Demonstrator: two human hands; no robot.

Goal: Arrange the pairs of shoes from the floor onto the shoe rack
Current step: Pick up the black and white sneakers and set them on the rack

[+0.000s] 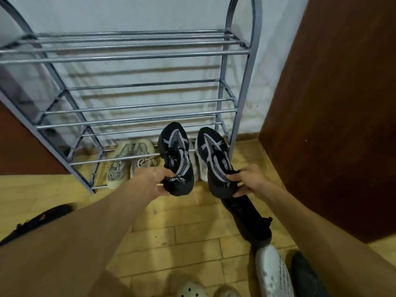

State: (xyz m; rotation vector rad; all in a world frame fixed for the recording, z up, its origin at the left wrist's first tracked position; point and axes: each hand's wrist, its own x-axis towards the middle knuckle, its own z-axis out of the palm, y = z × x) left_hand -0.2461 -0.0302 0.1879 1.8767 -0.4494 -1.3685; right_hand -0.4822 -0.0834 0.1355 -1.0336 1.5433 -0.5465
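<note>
Each hand carries one shoe of a black knit pair with grey lace panels. The left hand [155,181] has its grip pinched on the heel of the left black sneaker [175,155], thumb on top and fingers underneath. The right hand [249,181] does the same on the right black sneaker [214,159]. Both shoes are held off the floor with toes pointing away from the person, towards the grey metal shoe rack [128,103] with its rod shelves. Holding by the heels looks deliberate: it lets the toes go in first and keeps the pair side by side, ready to be set down as a pair.

The sneakers hover in front of the right end of the rack's lowest rods. A beige knit pair [130,159] already sits on that bottom shelf towards its left side, and a white shoe [201,168] shows between and behind the black ones, at the right end; whether it is on the rods or the floor I cannot tell. The upper shelves are bare, so I judge a higher tier the likelier spot for the pair.

More footwear waits on the wooden plank floor [182,243]: a dark shoe [248,221] under the right forearm, and a white perforated clog [272,273] near the bottom edge
</note>
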